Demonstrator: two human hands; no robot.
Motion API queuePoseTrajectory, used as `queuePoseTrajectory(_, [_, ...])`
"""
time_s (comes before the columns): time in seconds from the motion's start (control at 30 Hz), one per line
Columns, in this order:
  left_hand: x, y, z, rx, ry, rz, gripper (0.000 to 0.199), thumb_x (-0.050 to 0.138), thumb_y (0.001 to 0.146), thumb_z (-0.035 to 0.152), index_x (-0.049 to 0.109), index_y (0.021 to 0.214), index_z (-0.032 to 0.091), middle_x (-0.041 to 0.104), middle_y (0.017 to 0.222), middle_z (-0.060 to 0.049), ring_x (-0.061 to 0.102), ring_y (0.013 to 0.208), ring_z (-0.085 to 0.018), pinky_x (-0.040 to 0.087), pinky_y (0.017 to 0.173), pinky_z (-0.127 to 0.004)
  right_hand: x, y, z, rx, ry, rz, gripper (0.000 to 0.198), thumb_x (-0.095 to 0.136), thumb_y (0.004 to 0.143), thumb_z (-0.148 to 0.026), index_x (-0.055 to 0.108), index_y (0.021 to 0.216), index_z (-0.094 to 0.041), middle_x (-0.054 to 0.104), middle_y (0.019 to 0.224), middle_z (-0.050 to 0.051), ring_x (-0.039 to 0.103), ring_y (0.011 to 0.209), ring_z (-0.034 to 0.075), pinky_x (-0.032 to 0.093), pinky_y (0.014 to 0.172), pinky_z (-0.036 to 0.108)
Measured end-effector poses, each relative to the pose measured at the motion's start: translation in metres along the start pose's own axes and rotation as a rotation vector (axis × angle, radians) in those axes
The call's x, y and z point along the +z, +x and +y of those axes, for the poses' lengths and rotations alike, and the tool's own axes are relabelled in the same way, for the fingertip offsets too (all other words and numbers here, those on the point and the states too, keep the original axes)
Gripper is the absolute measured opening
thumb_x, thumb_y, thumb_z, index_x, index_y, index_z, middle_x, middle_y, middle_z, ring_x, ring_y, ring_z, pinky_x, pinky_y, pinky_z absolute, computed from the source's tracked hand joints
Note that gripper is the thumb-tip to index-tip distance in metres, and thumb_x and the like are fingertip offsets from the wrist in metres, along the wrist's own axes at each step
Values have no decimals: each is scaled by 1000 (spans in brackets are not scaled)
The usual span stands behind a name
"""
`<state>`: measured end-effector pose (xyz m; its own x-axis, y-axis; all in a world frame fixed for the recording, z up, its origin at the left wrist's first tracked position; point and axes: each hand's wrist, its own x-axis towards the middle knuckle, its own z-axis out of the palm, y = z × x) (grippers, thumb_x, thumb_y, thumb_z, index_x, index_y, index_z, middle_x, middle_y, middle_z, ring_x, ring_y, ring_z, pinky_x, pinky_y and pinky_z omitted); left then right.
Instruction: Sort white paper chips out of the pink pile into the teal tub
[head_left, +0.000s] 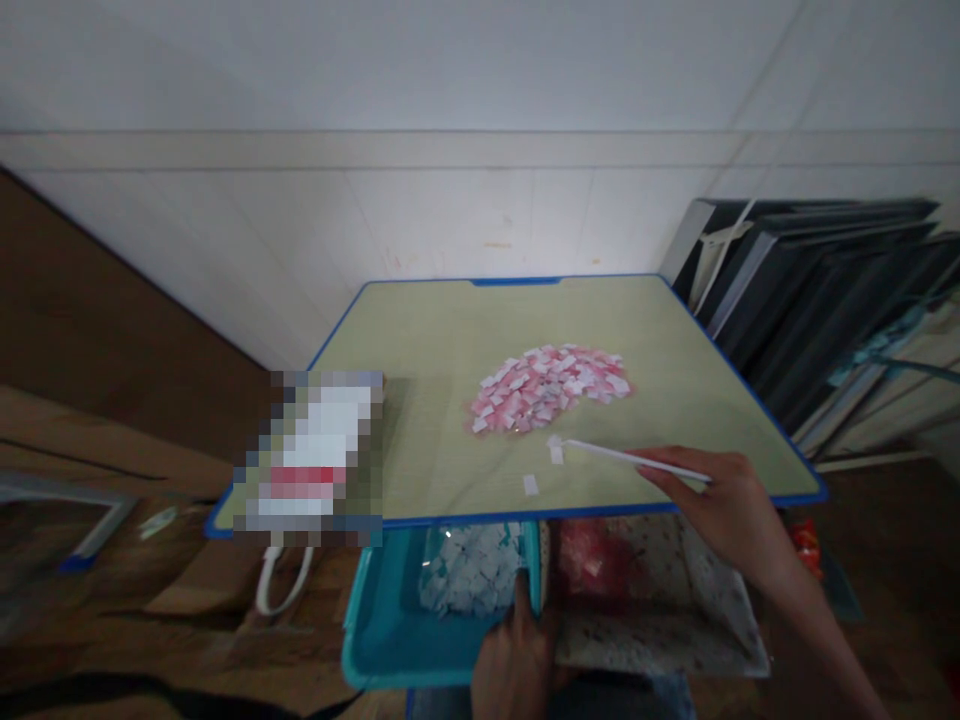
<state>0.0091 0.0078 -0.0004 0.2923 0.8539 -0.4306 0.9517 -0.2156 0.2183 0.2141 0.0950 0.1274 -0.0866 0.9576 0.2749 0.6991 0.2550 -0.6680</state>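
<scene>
My right hand is closed around a slim white stick, held low over the table at a slant. Its tip meets or nearly meets a small white piece on the green tabletop; contact is hard to judge. Nearer me lies another white piece. Behind them spreads a heap of small pink and white pieces. Below the table's front edge, my left hand grips the side rim of a teal tray, one finger over it. Inside that tray is a pile of whitish pieces.
A speckled tray with a pink-red clump adjoins the teal one. The folding table has a blue edge. A blurred-out object stands at its left. Dark panels lean at right against the white wall.
</scene>
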Motion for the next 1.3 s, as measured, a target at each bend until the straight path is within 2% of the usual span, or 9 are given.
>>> queuePoseTrajectory(0.2, [-1,0,-1,7,7,-21,61,64,60,42,46,118,34,36,133,-21,63,75,-26,52,61,-38,4,14,-7,-17,138,-187,19,51,80,-25,69,88,-22,70,88,1,65,81,18,48,73,26])
queuePoseTrajectory(0.27, [-3,0,-1,19,-1,-13,57,64,61,41,48,116,32,36,133,-21,63,74,-25,52,61,-38,-1,18,0,2,143,-197,19,53,78,-27,69,87,-22,71,87,1,64,80,17,47,72,26])
queuePoseTrajectory(0.4, [-2,-1,0,12,6,1,57,62,61,44,49,115,31,38,132,-21,63,77,-26,52,63,-38,-17,37,30,82,131,-214,19,58,72,-32,69,75,-17,68,69,2,60,62,16,43,55,25])
queuePoseTrajectory(0.53, [-1,-1,0,-7,25,-21,52,62,62,44,52,112,31,36,134,-19,63,77,-26,52,63,-38,-21,67,48,102,189,-356,24,63,66,-36,66,67,-13,57,50,-2,48,45,10,33,42,21])
queuePoseTrajectory(0.77, [-5,0,0,-3,22,-43,51,59,65,45,51,112,29,37,133,-19,63,80,-26,52,65,-37,-9,108,44,98,339,-624,32,69,57,-38,67,75,-11,62,60,-1,53,56,12,40,51,23])
queuePoseTrajectory(1.0, [-2,-1,-1,1,35,-10,56,58,64,47,48,116,30,35,134,-20,63,78,-26,52,63,-38,-19,96,45,123,345,-725,33,68,59,-37,67,77,-10,62,60,1,53,54,12,39,49,22])
queuePoseTrajectory(1.17, [-5,-1,0,5,34,-21,52,61,63,45,52,112,29,37,133,-20,63,77,-25,52,63,-36,-26,79,44,139,308,-676,30,66,61,-39,66,71,-11,58,55,-1,49,49,10,34,44,21])
queuePoseTrajectory(1.3, [-9,-2,2,-3,34,-20,56,60,65,43,48,117,30,37,132,-21,63,79,-26,52,64,-37,-29,67,44,149,271,-621,26,65,62,-38,66,66,-13,54,49,-4,44,45,9,31,42,21])
